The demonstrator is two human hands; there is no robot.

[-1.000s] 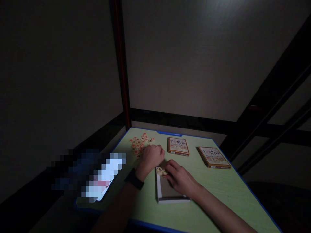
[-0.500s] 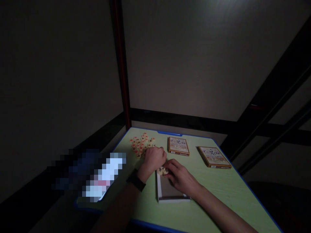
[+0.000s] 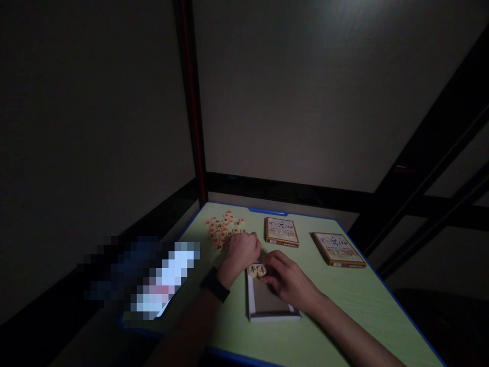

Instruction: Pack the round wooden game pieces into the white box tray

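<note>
Two round wooden Chinese chess pieces with dark characters lie side by side at the far left corner of a shallow open box tray (image 3: 267,317). My right hand (image 3: 292,280) is over the tray, its thumb and fingers closed about the right-hand chess piece (image 3: 261,271). The left-hand chess piece (image 3: 252,270) touches that one. My left hand (image 3: 243,251), with a dark band at the wrist, is curled just beyond the tray's far left corner. Its fingertips are turned away, so what they hold is hidden. Past it lies a loose heap of red- and black-marked chess pieces (image 3: 221,230).
Two closed, printed Chinese chess boxes lie on the green table (image 3: 344,316): one box (image 3: 281,231) behind my hands, another box (image 3: 338,248) at the right. A bright pixelated object (image 3: 168,280) is along the left edge. Dark walls (image 3: 286,102) stand behind the table.
My right fingers have shifted slightly, so the two chess pieces in the tray show more fully. My left hand stays curled in nearly the same place. The whole view has shifted slightly.
</note>
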